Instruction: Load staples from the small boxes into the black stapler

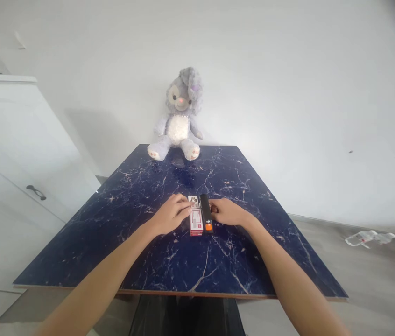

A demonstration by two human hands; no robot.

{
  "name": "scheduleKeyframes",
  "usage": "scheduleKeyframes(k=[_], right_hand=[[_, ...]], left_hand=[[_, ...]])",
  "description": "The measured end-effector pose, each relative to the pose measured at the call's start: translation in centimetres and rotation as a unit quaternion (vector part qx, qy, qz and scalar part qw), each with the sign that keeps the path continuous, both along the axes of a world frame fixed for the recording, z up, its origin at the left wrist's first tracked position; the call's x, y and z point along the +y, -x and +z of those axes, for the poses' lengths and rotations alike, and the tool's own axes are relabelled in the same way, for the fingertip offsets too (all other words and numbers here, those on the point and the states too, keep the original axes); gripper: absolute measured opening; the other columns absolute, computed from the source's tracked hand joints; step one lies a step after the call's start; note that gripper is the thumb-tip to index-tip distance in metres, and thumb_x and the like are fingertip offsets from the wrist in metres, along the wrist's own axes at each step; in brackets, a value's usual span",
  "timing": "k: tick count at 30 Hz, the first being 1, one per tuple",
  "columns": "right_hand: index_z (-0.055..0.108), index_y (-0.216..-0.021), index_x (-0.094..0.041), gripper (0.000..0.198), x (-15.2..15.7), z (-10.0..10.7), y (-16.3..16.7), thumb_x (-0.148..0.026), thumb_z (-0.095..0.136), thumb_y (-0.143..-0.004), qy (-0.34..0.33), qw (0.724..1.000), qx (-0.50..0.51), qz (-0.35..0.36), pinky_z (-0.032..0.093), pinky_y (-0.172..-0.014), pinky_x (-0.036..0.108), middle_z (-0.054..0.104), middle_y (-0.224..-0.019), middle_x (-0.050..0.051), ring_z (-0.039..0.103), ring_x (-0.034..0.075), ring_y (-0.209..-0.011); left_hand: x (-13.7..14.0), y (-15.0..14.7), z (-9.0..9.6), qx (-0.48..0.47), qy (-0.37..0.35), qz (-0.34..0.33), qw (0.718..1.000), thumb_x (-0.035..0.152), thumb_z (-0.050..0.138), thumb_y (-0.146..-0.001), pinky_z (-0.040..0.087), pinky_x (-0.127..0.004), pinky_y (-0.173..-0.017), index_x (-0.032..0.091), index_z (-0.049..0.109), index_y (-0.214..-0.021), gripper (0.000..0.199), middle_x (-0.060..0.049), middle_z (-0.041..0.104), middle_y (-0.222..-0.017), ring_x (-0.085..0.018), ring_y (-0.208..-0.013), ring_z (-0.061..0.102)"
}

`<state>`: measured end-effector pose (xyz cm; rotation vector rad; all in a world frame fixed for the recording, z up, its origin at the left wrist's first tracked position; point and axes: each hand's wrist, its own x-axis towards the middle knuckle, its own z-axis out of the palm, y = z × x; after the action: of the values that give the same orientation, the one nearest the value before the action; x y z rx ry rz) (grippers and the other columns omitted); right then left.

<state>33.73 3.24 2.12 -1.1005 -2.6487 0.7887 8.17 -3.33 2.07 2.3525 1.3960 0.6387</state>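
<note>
A small red-and-white box [196, 219] lies on the dark blue marbled table [106, 242], with a picture printed on the far part of its top. My left hand [172, 213] is at its left side, fingers stretched out and their tips touching the top. Close along the box's right side lies a long black object [205, 209] with an orange piece at its near end; its exact kind is unclear. My right hand [228, 211] touches that black object from the right, fingers bent, thumb and forefinger apart. Some of the right fingertips are hidden.
A grey plush toy [179, 126] with a white belly sits at the table's far edge against the wall. A white cabinet [15, 140] with a dark handle stands to the left. Clear plastic bottles [369, 238] lie on the floor at right. A dark seat [185, 317] is below the near edge.
</note>
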Motion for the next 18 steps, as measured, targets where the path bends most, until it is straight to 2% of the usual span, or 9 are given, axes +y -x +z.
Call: scheduleKeyframes(k=[1, 2, 4, 6, 9, 11, 13, 15, 18], right_hand=[[0.061, -0.090, -0.020, 0.014, 0.1, 0.0, 0.0, -0.015, 0.055, -0.078, 0.004, 1.000, 0.000, -0.009, 0.038, -0.064, 0.024, 0.071, -0.084, 0.002, 0.062, 0.017, -0.072], [0.061, -0.089, -0.020, 0.013, 0.2, 0.0, 0.1, -0.015, 0.054, -0.079, 0.009, 1.000, 0.001, -0.026, 0.039, -0.065, 0.024, 0.071, -0.085, 0.003, 0.063, 0.017, -0.074], [0.060, -0.089, -0.020, 0.012, 0.2, 0.1, 0.2, -0.015, 0.050, -0.084, 0.029, 0.996, 0.011, -0.083, 0.040, -0.067, 0.024, 0.072, -0.084, 0.003, 0.064, 0.017, -0.075], [0.058, -0.091, -0.020, 0.018, -0.3, 0.3, 0.3, -0.019, 0.041, -0.093, 0.071, 0.986, 0.031, -0.146, 0.041, -0.067, 0.024, 0.071, -0.082, 0.004, 0.064, 0.016, -0.071], [0.058, -0.097, -0.020, 0.034, -2.4, 0.6, 0.3, -0.038, 0.030, -0.103, 0.092, 0.975, 0.062, -0.193, 0.043, -0.068, 0.026, 0.072, -0.090, 0.007, 0.066, 0.017, -0.073], [0.059, -0.106, -0.021, 0.038, -4.1, 0.6, 0.1, -0.049, 0.034, -0.102, 0.035, 0.976, 0.060, -0.206, 0.043, -0.073, 0.028, 0.072, -0.099, 0.009, 0.068, 0.021, -0.084], [0.057, -0.118, -0.021, 0.038, -5.0, 0.5, -0.2, -0.050, 0.039, -0.101, -0.004, 0.973, 0.049, -0.224, 0.043, -0.077, 0.029, 0.072, -0.101, 0.010, 0.068, 0.025, -0.091], [0.055, -0.123, -0.020, 0.038, -4.7, 0.4, -0.9, -0.046, 0.039, -0.101, -0.023, 0.971, 0.034, -0.235, 0.043, -0.081, 0.030, 0.072, -0.104, 0.011, 0.067, 0.026, -0.095], [0.057, -0.120, -0.017, 0.039, -2.2, 0.4, -2.6, -0.044, 0.037, -0.101, -0.036, 0.966, -0.009, -0.256, 0.044, -0.084, 0.032, 0.071, -0.109, 0.015, 0.067, 0.028, -0.100]], left_hand=[[-0.1, 0.2, 0.1, 0.002, 0.014, 0.001, 1.000, 0.056, 0.038, -0.098, 0.037, -0.047, -0.107, 0.026, 0.042, -0.150, 0.059, -0.012, 0.049, -0.144, -0.029, -0.130, 0.045], [-0.3, 0.4, 0.2, 0.007, 0.033, 0.000, 0.999, 0.061, 0.046, -0.093, 0.035, -0.049, -0.109, 0.027, 0.024, -0.157, 0.076, -0.014, 0.038, -0.154, -0.032, -0.138, 0.038], [-0.8, 0.6, 0.1, 0.023, 0.072, -0.004, 0.997, 0.068, 0.063, -0.080, 0.034, -0.052, -0.110, 0.026, -0.007, -0.159, 0.114, -0.017, 0.018, -0.164, -0.037, -0.146, 0.026], [-1.3, 0.5, -0.3, 0.033, 0.095, -0.002, 0.995, 0.067, 0.072, -0.071, 0.036, -0.052, -0.108, 0.025, -0.020, -0.156, 0.132, -0.019, 0.016, -0.164, -0.040, -0.146, 0.026], [-1.8, -0.3, -1.2, 0.024, 0.089, 0.006, 0.996, 0.061, 0.069, -0.076, 0.036, -0.050, -0.108, 0.024, -0.023, -0.155, 0.127, -0.020, 0.032, -0.158, -0.037, -0.145, 0.032], [-1.7, -1.1, -1.8, 0.013, 0.082, 0.005, 0.997, 0.057, 0.066, -0.081, 0.036, -0.049, -0.109, 0.023, -0.022, -0.155, 0.120, -0.018, 0.038, -0.156, -0.034, -0.145, 0.033], [-1.0, -1.9, -2.1, 0.009, 0.079, 0.003, 0.997, 0.057, 0.067, -0.080, 0.033, -0.048, -0.111, 0.022, -0.021, -0.155, 0.121, -0.017, 0.039, -0.155, -0.033, -0.146, 0.032], [0.4, -3.1, -2.2, 0.008, 0.077, 0.007, 0.997, 0.061, 0.069, -0.076, 0.030, -0.050, -0.112, 0.020, -0.017, -0.157, 0.125, -0.018, 0.038, -0.156, -0.033, -0.147, 0.029], [3.3, -6.0, -2.3, 0.005, 0.073, 0.019, 0.997, 0.063, 0.070, -0.074, 0.030, -0.048, -0.113, 0.017, -0.009, -0.158, 0.124, -0.018, 0.035, -0.157, -0.034, -0.148, 0.026]])
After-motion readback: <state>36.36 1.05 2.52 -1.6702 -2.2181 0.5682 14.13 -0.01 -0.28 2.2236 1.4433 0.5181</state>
